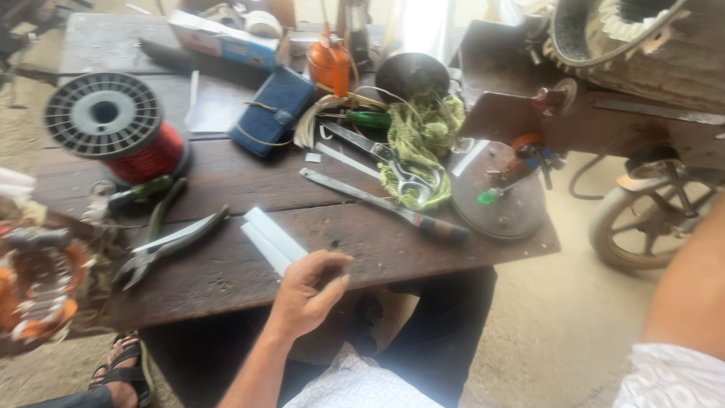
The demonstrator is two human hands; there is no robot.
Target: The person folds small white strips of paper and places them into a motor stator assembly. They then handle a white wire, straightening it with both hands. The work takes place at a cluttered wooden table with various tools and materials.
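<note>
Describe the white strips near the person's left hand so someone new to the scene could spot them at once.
On the dark wooden table, look at the near edge just above the left hand. The white strips lie flat and side by side, right of the pliers; they alone there are pale, flat and straight-edged.

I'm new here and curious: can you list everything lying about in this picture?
wire spool: one, black with red wire, table's left
pliers: one, dark, left front
white strips: two, front edge, by the hand
knife: one, metal, centre
scissors: one, silver, on green string
blue case: one, back centre
orange bottle: one, back
round metal plate: one, right edge
wheel: one, floor right
table: one, dark wood
left hand: one, fingers at a strip
right arm: hand out of view
</note>
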